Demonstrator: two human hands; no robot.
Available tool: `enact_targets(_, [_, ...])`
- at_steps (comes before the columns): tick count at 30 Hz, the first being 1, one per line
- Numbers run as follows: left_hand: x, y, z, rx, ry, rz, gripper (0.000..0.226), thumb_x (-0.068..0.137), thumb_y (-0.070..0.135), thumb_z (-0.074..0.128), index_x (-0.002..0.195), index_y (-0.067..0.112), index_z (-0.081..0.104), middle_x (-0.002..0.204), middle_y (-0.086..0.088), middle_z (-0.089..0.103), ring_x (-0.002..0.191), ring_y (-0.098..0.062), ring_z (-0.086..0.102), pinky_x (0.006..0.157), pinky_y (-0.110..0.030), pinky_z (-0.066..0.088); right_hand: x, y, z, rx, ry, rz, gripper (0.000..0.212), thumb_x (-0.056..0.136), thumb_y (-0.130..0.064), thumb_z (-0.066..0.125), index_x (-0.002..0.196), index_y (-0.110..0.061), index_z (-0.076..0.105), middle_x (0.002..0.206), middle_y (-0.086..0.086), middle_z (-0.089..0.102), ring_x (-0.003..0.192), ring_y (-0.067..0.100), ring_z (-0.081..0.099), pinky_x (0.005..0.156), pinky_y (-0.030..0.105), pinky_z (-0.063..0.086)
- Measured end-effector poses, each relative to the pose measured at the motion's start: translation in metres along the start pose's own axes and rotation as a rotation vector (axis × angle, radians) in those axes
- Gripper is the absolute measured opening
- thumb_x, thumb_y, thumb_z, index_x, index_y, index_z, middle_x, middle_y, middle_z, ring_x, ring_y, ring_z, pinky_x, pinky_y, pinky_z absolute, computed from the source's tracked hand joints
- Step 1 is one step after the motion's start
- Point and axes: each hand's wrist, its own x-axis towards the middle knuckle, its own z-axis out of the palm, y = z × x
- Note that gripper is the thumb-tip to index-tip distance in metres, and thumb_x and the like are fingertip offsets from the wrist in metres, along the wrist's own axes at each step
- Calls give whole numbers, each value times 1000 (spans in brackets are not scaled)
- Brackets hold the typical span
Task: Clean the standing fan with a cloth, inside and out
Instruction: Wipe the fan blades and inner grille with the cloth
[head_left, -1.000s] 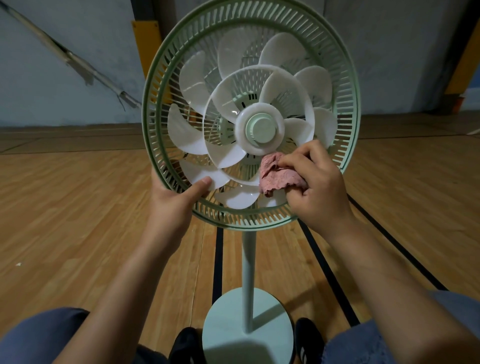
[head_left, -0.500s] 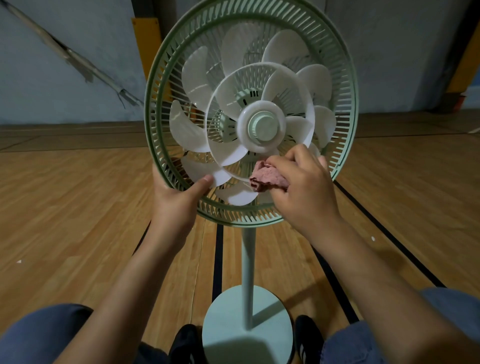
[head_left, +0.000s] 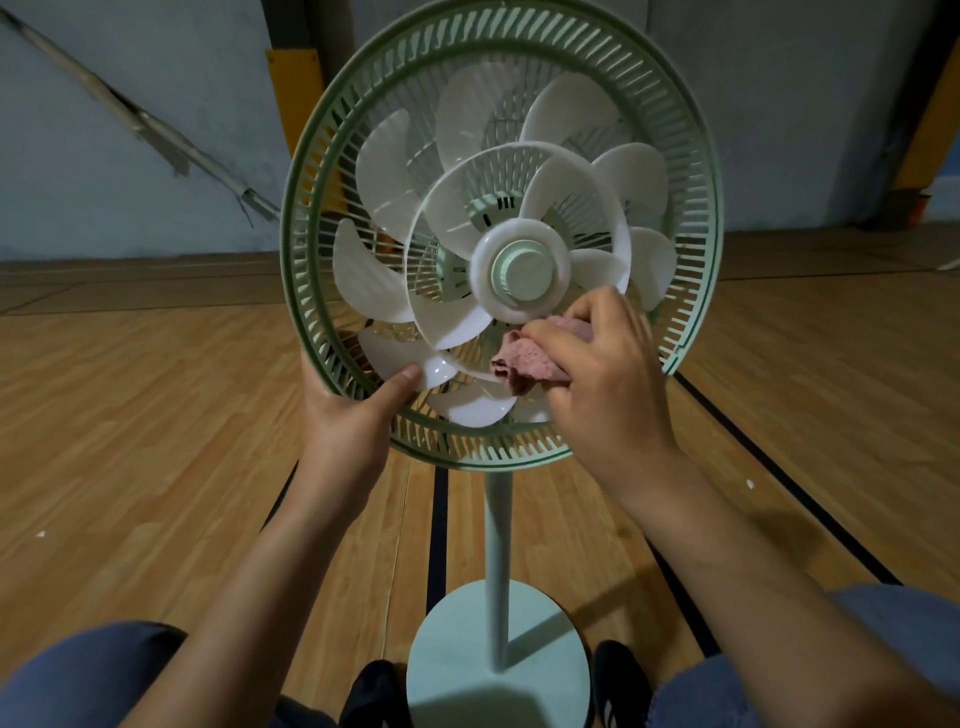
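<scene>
Now right hand clutching pink cloth nearer the hub, left hand still gripping fan guard.

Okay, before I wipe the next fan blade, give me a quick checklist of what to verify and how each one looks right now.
1. Front grille off, blades reachable: ok, the blades are exposed in front of the rear guard.
2. Fan head steadied: ok, the left hand grips the guard's lower left rim, thumb on a blade.
3. Cloth in hand: ok, the right hand holds it bunched below the hub.
4. Blades stopped: ok, they show sharp, with no blur.
5. Base flat on the floor: ok.
6. Unplugged: cannot tell, no cord or plug in view.
</scene>
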Motion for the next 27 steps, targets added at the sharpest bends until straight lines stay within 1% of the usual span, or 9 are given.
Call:
enact_targets(2, [0,-1,-1,-9,-5,-4,73,89,6,85,152,18,48,133,-6,74,116,-25,77,91,-33,66,-2,4,2,-9,45,-37,50,73,15,64,115,-8,76,99,12,49,94,29,50,85,42,46])
enact_targets(4, [0,-1,0,-17,5,-7,75,89,7,85,153,19,48,134,-5,74,117,-23,77,90,-30,65,-3,4,4,-25,35,-23,52,72,14,64,117,-8,76,99,13,50,94,30,50,83,42,45])
enact_targets(6, [0,-1,2,-14,13,-4,77,88,7,86,153,20,46,132,-1,74,115,-20,77,88,-27,65,-3,1,6,-45,-21,31,53,71,10,67,119,-12,75,99,10,48,94,29,48,84,45,44])
enact_targets(10, [0,1,3,-5,36,2,77,89,3,84,153,19,45,131,0,74,116,-19,76,92,-33,66,-1,-8,8,-27,-190,90,50,77,-7,73,125,-21,72,98,0,44,92,22,47,83,43,39])
enact_targets(15, [-3,1,5,1,45,7,76,90,4,83,154,18,44,133,-2,72,115,-20,76,92,-31,65,3,-15,10,56,-265,114,38,88,-24,66,126,-29,72,95,-5,41,88,14,38,85,41,37])
enact_targets(19, [-4,1,6,4,37,27,76,89,11,84,154,17,45,131,-1,74,114,-20,77,90,-28,65,0,-15,10,102,-282,116,38,88,-23,65,125,-27,72,94,-5,40,90,15,40,92,44,40])
enact_targets(23, [-3,-1,5,2,36,25,74,91,7,83,154,17,45,131,-2,74,113,-20,77,88,-27,64,-1,-14,6,127,-286,99,41,87,-26,62,127,-30,73,94,-5,38,92,14,36,87,41,34])
enact_targets(25, [-2,-1,4,2,19,26,75,90,5,83,154,17,45,132,-3,74,114,-20,77,87,-26,64,1,-11,3,70,-265,69,38,86,-25,68,123,-32,75,95,-5,37,92,13,34,84,38,29])
enact_targets(27, [-1,-2,4,0,6,29,78,88,9,86,154,17,46,134,-3,74,116,-21,77,89,-28,65,4,-6,-1,14,-237,53,36,84,-19,73,117,-33,78,95,-5,38,93,14,36,83,39,29])
